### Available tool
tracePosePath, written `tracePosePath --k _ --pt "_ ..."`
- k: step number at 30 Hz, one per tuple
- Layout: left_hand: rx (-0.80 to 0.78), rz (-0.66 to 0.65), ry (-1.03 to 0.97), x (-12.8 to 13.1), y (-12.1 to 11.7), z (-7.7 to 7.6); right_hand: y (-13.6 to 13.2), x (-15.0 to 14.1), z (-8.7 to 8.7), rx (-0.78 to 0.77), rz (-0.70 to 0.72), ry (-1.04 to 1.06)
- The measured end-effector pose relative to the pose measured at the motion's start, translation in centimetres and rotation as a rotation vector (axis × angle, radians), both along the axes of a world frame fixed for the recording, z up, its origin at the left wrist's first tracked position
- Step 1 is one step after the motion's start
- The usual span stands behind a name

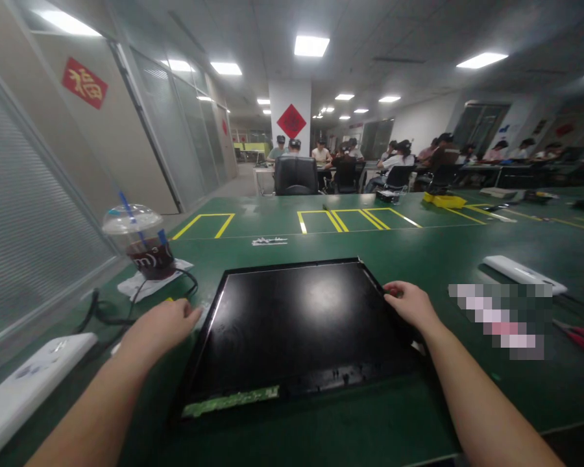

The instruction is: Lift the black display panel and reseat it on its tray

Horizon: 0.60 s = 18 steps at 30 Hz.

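A black LCD screen panel [302, 324] lies flat on the green table, face up. A green circuit strip [233, 401] shows along its near left edge. At the panel's upper right edge, my right hand [409, 303] is closed with thumb and fingers pinching the rim. My left hand [163, 327] is just beside the panel's left edge, its fingers curled together and its thumb pointing at the frame. A small yellow bit shows behind the left fingers; what that hand holds, if anything, is hidden.
A lidded plastic cup [148, 253] with a dark drink and straw stands on tissue at left, near black cables [100, 314]. White devices lie at left [34, 389] and right [523, 272]. Farther back are yellow tape outlines [340, 220] and a yellow tray [444, 200]. Several people sit beyond.
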<state>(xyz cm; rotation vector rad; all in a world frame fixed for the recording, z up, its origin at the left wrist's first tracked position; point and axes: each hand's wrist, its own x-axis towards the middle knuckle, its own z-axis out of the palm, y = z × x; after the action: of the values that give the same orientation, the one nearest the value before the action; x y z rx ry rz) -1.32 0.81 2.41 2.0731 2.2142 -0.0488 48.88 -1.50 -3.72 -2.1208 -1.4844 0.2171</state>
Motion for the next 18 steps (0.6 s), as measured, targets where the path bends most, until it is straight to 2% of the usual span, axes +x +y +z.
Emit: tracePosePath --k 3,6,9,13,18 --pt "-0.033 0.027 -0.061 1.6 0.5 -1.6 -0.1 0.2 -0.4 -0.019 0.033 -0.008" --pt "0.038 -0.009 -0.079 1.7 0.4 -3.4 -0.1 0.0 -0.6 -0.007 0.064 -0.018" --pt "0.089 -0.04 -0.086 1.5 0.3 -4.2 -0.1 -0.2 -0.8 -0.006 0.052 -0.044" --pt "0.077 -0.065 -0.069 1.7 0.3 -4.1 -0.3 -0.5 -0.8 -0.011 0.024 -0.066" --pt "0.096 -0.036 -0.136 1.9 0.3 -2.9 -0.5 -0.8 -0.5 -0.033 -0.002 -0.063"
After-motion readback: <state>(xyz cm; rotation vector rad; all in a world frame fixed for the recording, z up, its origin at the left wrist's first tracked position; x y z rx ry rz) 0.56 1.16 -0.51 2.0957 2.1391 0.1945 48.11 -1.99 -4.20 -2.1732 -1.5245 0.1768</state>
